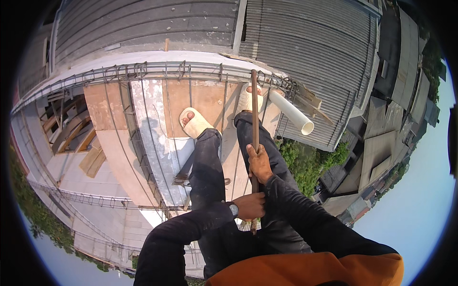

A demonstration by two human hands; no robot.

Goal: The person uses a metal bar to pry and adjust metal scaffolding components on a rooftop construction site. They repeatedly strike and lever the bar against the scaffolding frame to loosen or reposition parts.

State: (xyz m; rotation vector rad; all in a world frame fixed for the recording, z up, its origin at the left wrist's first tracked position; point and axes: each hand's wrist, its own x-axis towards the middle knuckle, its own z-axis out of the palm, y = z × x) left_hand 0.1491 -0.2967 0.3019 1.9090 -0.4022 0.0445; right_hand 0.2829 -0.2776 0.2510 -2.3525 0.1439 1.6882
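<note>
Both my hands hold the long rusty-brown steel rod (255, 119) upright, right hand (260, 163) above left hand (250, 206), tip among rebar cage (191, 71); levering step, next needs firm footing.

Rebar cage (143, 71) and white pipe (291, 112) ahead

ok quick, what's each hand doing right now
left hand: closed around the lower end of the long brown rod
right hand: closed around the same rod, higher up
</note>
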